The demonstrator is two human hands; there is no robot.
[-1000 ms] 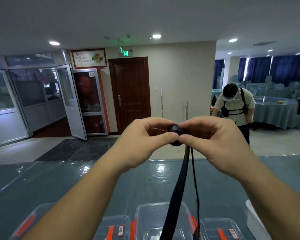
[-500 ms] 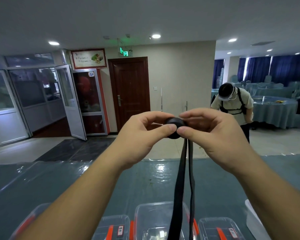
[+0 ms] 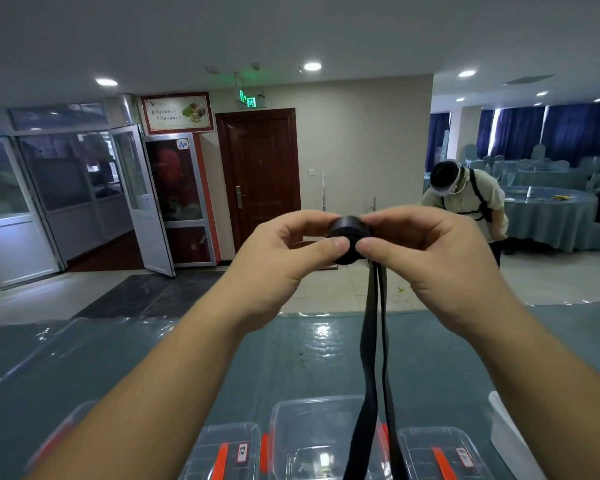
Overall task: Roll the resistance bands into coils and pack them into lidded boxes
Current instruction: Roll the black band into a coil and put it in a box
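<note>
Pinched between thumb and fingers of both hands, raised above the table: a small black coil (image 3: 347,239) of resistance band. Left hand (image 3: 284,261) curled on the coil's left side, right hand (image 3: 426,258) curled on its right side, thumb tips almost meeting in front. Hanging down from the coil, two loose black band strands (image 3: 371,358), reaching past a clear lidded box (image 3: 312,441) with orange clasps. Beside it, two more clear boxes (image 3: 222,455) on the blue-green table (image 3: 118,358). Far behind, a person (image 3: 465,199) bending near a round table.
</note>
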